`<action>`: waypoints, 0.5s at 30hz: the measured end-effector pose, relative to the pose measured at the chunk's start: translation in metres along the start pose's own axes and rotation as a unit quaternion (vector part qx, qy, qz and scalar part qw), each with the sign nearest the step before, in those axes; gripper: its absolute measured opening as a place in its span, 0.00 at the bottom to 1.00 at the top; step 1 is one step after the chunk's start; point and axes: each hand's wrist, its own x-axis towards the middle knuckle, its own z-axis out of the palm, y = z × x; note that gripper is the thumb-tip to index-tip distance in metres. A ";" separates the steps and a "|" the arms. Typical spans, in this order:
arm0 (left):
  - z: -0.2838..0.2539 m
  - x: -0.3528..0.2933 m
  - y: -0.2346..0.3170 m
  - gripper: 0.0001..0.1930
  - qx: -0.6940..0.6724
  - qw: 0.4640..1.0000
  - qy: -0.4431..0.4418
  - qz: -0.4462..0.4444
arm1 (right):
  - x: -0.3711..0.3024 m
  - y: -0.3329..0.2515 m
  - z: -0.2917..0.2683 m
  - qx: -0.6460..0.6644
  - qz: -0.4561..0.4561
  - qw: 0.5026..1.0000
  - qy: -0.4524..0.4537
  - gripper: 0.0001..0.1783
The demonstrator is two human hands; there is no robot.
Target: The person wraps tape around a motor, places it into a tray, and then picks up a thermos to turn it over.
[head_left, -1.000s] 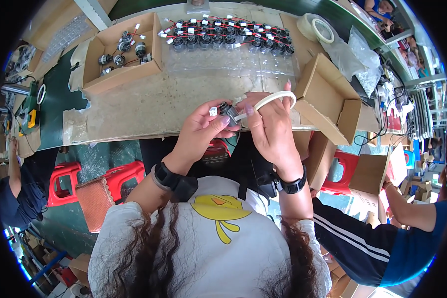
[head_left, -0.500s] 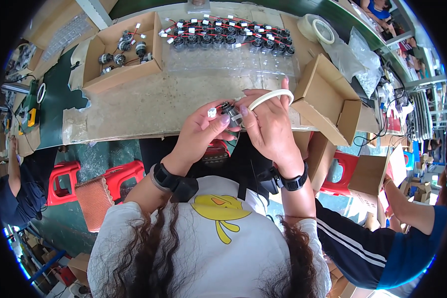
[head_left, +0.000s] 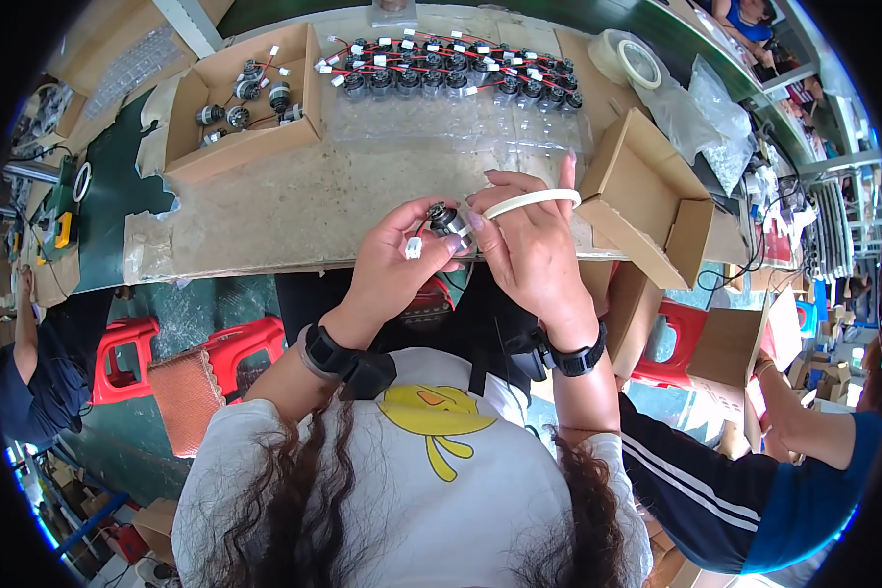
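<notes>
Just above the table's near edge, my left hand point(head_left: 382, 269) is closed round a small black and silver motor point(head_left: 447, 221). The motor's white plug point(head_left: 414, 248) hangs out beside my left thumb. My right hand point(head_left: 534, 245) is just right of the motor, its thumb and a fingertip close together near the motor's side. A narrow white ring, which looks like a roll of tape point(head_left: 534, 200), is hooked round the fingers of that hand. Whether a cut strip is between my right fingertips is too small to tell.
Several motors with red wires and white plugs point(head_left: 431, 78) stand in rows in a clear plastic tray point(head_left: 441, 125). More lie in a cardboard box point(head_left: 250, 155) at the left. An open box point(head_left: 647, 186) and a tape roll point(head_left: 639, 64) are at the right. People sit on both sides.
My left hand has tilted the motor, and its white plug has dropped lower. The right thumb and fingers have shifted slightly away from the motor, with the ring moving along.
</notes>
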 end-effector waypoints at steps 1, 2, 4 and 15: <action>0.001 0.000 -0.001 0.22 -0.001 1.000 0.007 -0.003 | 0.000 0.001 0.001 0.000 0.000 1.000 0.001 0.04; 0.002 0.000 -0.002 0.22 0.000 1.000 0.007 -0.003 | -0.001 0.001 0.003 0.002 0.002 1.000 0.005 0.04; 0.002 -0.002 -0.003 0.21 -0.010 0.999 0.004 0.045 | -0.001 0.001 0.009 0.003 0.002 1.000 0.012 0.04; 0.001 0.005 -0.015 0.23 -0.103 0.994 0.006 0.041 | -0.015 0.010 0.030 0.171 0.073 0.982 -0.027 0.07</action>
